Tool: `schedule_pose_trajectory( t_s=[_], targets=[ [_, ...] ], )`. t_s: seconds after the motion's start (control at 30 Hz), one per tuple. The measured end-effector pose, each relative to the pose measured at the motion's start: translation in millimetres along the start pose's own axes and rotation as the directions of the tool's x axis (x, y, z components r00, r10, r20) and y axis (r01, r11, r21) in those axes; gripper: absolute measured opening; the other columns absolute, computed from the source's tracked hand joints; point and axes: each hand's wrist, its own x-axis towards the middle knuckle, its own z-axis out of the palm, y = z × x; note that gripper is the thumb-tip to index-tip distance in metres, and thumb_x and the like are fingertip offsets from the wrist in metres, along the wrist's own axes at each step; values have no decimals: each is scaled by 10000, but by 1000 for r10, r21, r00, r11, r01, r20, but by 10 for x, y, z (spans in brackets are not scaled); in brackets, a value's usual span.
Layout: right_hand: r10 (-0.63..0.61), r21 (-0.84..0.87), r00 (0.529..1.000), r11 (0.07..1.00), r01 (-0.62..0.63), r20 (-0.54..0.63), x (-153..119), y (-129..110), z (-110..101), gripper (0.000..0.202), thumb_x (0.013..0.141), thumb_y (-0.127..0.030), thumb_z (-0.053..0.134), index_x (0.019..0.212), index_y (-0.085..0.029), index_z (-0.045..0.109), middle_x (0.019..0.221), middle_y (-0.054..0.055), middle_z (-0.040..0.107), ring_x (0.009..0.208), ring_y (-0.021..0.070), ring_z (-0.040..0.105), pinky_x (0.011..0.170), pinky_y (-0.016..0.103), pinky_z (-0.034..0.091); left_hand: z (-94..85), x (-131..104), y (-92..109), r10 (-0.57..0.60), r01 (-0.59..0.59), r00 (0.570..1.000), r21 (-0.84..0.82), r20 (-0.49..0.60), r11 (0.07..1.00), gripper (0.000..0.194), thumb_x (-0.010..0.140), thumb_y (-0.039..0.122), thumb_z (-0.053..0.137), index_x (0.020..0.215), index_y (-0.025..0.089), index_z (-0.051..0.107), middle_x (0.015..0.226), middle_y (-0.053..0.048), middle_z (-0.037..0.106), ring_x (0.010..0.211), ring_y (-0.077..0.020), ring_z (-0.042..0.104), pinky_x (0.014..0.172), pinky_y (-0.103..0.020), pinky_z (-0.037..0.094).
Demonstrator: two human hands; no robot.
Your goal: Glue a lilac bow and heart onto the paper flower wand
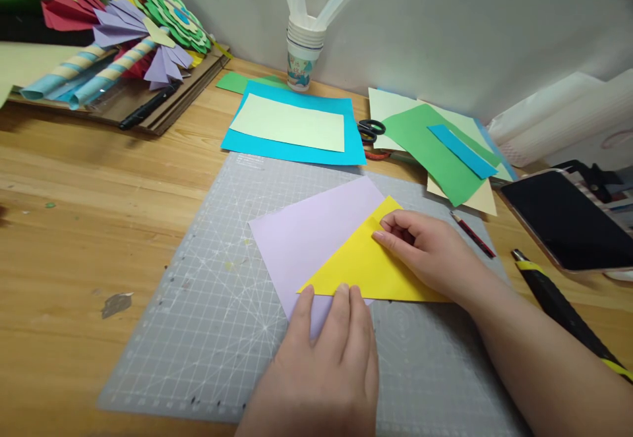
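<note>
A yellow sheet of paper (363,262), lying as a triangle-like shape, overlaps a lilac sheet (316,219) on the grey cutting mat (208,312). My left hand (329,358) lies with its fingers stretched out along the yellow paper's near edge, close to its left corner, and over the lilac sheet. At the upper part of the yellow paper, my right hand (430,246) has thumb and curled fingers pinched at its slanted edge. The fingertips of that hand partly hide the paper there. The right wrist covers the yellow paper's right end.
Blue paper (291,155) under a cream sheet (291,124) lies behind the mat, beside scissors (370,130). Green paper (435,150), a pencil (472,234), a black-and-yellow cutter (554,298) and a tablet (568,219) are rightward. Stacked cups (304,55) and paper crafts (123,28) stand behind.
</note>
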Motion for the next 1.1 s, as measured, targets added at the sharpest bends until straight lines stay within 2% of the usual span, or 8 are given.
schedule_pose_trajectory(
  t_s=[0.13, 0.23, 0.33, 0.43, 0.7, 0.83, 1.1],
  targets=[
    [9, -4, 1000, 1000, -9, 6, 22, -48, -32, 240, 858, -401, 473, 709, -216, 502, 636, -6, 533, 578, 147, 458, 507, 267, 323, -6, 9, 8, 12, -12, 1000, -15, 12, 1000, 335, 880, 161, 387, 1096, 106, 637, 1176, -117, 646, 1045, -253, 601, 812, -428, 479],
    [48, -38, 998, 998, -47, 30, 67, -87, -48, 319, 825, -494, 500, 668, -217, 485, 593, -13, 506, 533, 141, 443, 460, 262, 288, -3, 7, 5, 11, -11, 1000, -14, 13, 1000, 331, 877, 163, 397, 1100, 108, 636, 1176, -114, 647, 1042, -254, 601, 806, -426, 479],
    [50, -83, 998, 995, -47, 39, 103, -83, -41, 415, 770, -561, 551, 591, -216, 405, 540, -27, 455, 486, 126, 399, 432, 260, 244, 5, -9, 4, 8, -8, 1000, -3, 10, 1000, 326, 876, 173, 407, 1100, 111, 636, 1173, -107, 649, 1039, -252, 600, 800, -420, 485],
    [23, -63, 999, 998, -20, 40, 108, -33, -15, 441, 780, -553, 548, 570, -214, 359, 525, -33, 426, 484, 119, 377, 441, 259, 245, 13, -24, 13, -1, 1, 1000, 0, 12, 1000, 332, 880, 193, 406, 1112, 115, 630, 1183, -101, 645, 1049, -244, 595, 814, -401, 486],
    [38, -64, 998, 997, -35, 55, 97, -16, -1, 426, 795, -536, 546, 581, -211, 372, 548, -33, 424, 517, 122, 370, 463, 258, 250, 37, -23, 29, -11, 11, 999, 1, 53, 1000, 352, 891, 225, 407, 1176, 122, 586, 1259, -107, 594, 1150, -249, 542, 896, -413, 449],
    [43, -75, 997, 996, -37, 72, 95, -38, -20, 393, 809, -530, 525, 605, -214, 414, 569, -28, 436, 533, 130, 381, 468, 262, 251, 32, -25, 23, 5, -5, 998, 0, 57, 1000, 345, 894, 221, 408, 1173, 123, 586, 1256, -116, 594, 1146, -256, 546, 889, -425, 449],
    [27, -113, 998, 993, -21, 55, 87, -76, -25, 380, 845, -495, 471, 606, -208, 397, 574, -26, 460, 534, 128, 403, 476, 258, 241, 29, -1, 10, 12, -12, 999, 3, 31, 1000, 342, 892, 212, 399, 1143, 111, 607, 1217, -114, 621, 1104, -254, 573, 862, -418, 451]
  ],
)
